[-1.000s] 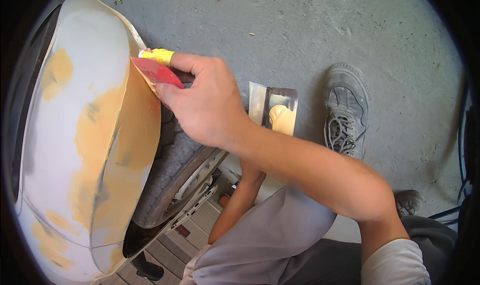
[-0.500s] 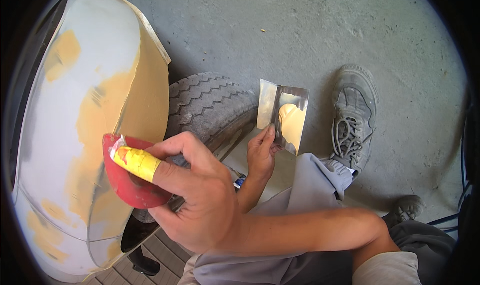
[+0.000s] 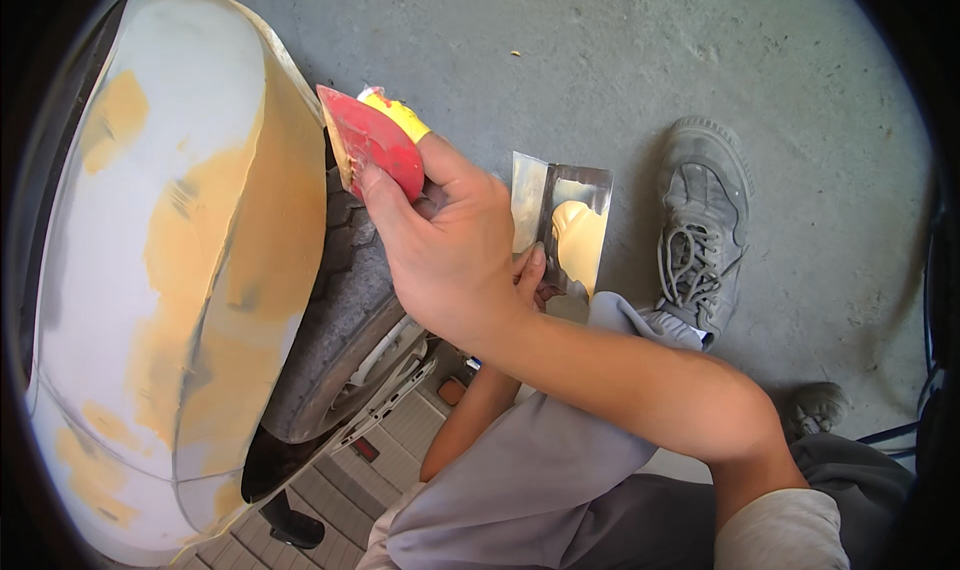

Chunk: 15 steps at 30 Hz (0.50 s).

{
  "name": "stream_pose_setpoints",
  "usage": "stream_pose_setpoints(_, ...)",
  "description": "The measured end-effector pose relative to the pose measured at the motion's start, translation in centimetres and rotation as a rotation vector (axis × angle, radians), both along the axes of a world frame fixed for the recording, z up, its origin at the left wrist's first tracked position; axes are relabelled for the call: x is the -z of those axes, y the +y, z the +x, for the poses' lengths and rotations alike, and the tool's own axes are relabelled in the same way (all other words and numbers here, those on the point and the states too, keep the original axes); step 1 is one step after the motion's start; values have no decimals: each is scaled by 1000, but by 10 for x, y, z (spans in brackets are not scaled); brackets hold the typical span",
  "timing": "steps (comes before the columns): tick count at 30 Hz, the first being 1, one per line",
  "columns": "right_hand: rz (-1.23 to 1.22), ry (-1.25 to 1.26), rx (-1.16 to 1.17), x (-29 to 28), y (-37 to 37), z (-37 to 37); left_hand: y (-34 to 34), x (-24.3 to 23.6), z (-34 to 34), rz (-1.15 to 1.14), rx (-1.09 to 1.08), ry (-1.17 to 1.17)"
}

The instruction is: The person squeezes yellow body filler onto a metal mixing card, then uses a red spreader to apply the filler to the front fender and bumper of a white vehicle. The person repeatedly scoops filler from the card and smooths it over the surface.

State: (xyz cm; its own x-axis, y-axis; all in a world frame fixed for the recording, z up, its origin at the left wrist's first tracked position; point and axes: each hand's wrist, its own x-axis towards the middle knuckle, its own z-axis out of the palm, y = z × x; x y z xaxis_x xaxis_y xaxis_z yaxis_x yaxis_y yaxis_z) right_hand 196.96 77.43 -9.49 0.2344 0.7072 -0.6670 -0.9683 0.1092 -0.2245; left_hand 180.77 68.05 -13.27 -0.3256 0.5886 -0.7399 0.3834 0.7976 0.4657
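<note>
A grey car fender patched with tan filler curves over a tyre. Just right of the fender's edge, the right hand pinches a red spreader. Further right, the left hand, mostly hidden, grips a metal plate holding pale filler.

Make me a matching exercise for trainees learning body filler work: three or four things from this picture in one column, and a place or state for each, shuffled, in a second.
Things:
1. red spreader
2. metal mixing board
3. grey shoe
4. fender

Places or states:
A. flat on the concrete floor
B. pinched in the right hand, near the tyre
C. patched with tan filler over grey
D. held by the left hand, carrying a pale blob of filler

Pairs: 1-B, 2-D, 3-A, 4-C
</note>
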Motion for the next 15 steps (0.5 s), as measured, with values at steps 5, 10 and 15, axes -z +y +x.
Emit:
stream_pose_setpoints(5, 54, -87, 97, -20, 8, -2, -1, -4, 13, 23, 48, -92)
stream_pose_setpoints(10, 118, 8, 6, -58, -41, -10, -4, -4, 17, 62, 47, -152)
stream_pose_setpoints(15, 236, -65, -106, -74, -85, -1, -4, -5, 6, 37, 82, -170)
